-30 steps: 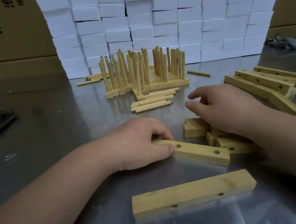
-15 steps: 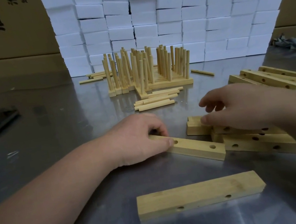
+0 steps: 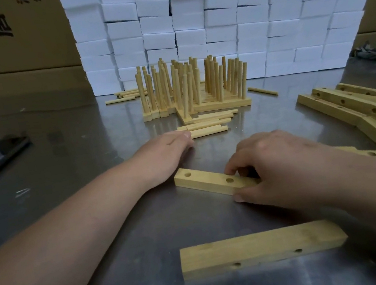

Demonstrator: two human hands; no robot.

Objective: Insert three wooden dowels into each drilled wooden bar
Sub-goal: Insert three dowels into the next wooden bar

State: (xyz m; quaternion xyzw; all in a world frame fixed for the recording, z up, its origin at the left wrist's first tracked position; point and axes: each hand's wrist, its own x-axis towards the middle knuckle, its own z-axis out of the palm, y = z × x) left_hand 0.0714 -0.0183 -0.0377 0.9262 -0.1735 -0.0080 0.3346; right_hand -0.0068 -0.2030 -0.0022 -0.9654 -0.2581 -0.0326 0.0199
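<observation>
From my remote seat I saw the steel bench (image 3: 86, 158) fill the view, backed by a wall of white blocks (image 3: 237, 23) with cardboard boxes (image 3: 7, 47) at the far left. At the far middle of the bench stood a cluster of finished bars (image 3: 193, 87), their dowels upright and packed close. To the right lay a pile of spare bars (image 3: 348, 104), holes up, crossing one another. Nearest me a lone bar (image 3: 260, 246) lay on its side, its holes facing me, well apart from either hand. Between it and the cluster lay the drilled bar (image 3: 203, 181), flat on the bench, holes up and slanting away to the left. The right grip (image 3: 279, 164) held its right end, thumb (image 3: 240, 198) on the near edge and fingers (image 3: 231, 167) curled over the far edge, so two holes showed to the left of the hold. The left grip (image 3: 164, 153) lay palm down just beyond the bar's left end, fingers straight and holding nothing, their tips at the ends of the loose dowels (image 3: 206, 127) lying in front of the cluster; I could not tell whether they touched.
</observation>
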